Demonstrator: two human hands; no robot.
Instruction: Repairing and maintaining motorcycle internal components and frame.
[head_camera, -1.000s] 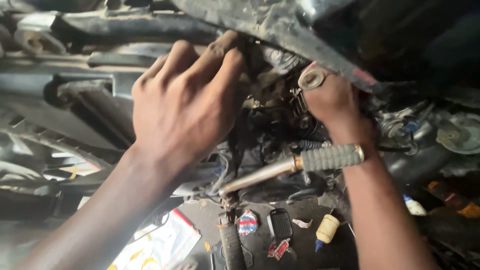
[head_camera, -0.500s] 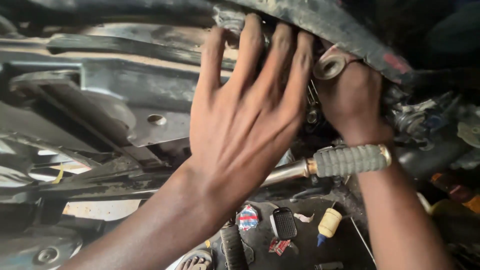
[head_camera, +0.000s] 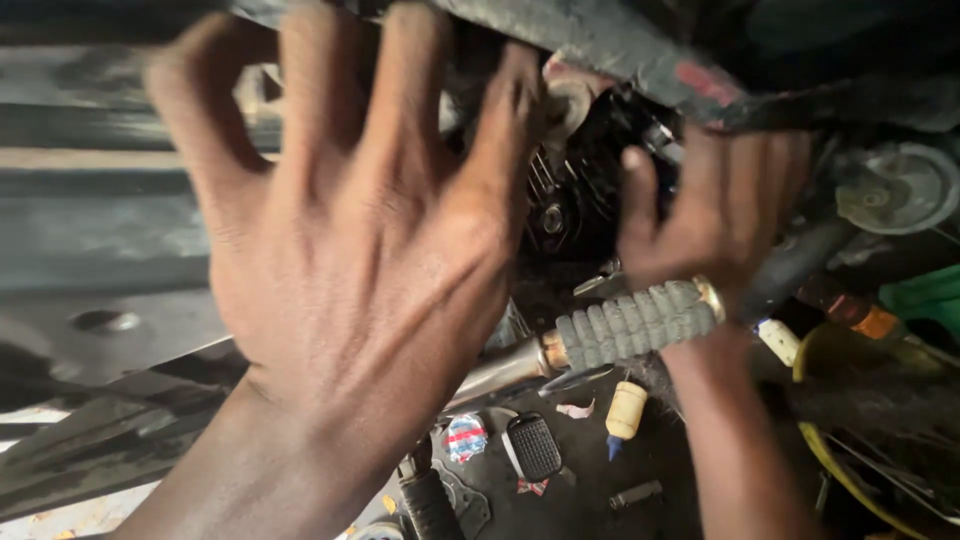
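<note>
Overhead, the left hand (head_camera: 350, 250) is spread open against the dark, greasy engine block (head_camera: 575, 200); the right hand (head_camera: 725, 210), loosely curled, is pressed beside it, above the ribbed grey rubber footpeg (head_camera: 635, 325).

Left hand (head_camera: 350, 260) left of right hand (head_camera: 720, 215); footpeg (head_camera: 630, 325) below between.

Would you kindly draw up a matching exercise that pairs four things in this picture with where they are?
Things:
1. left hand
2. right hand
3. ribbed footpeg
4. small cream bottle

Places:
A. on the dark floor, below the footpeg
B. spread wide, closest to the camera
C. sticking out on a metal bar between the wrists
D. reaching up into the dark engine parts

Pairs: 1-B, 2-D, 3-C, 4-A
</note>
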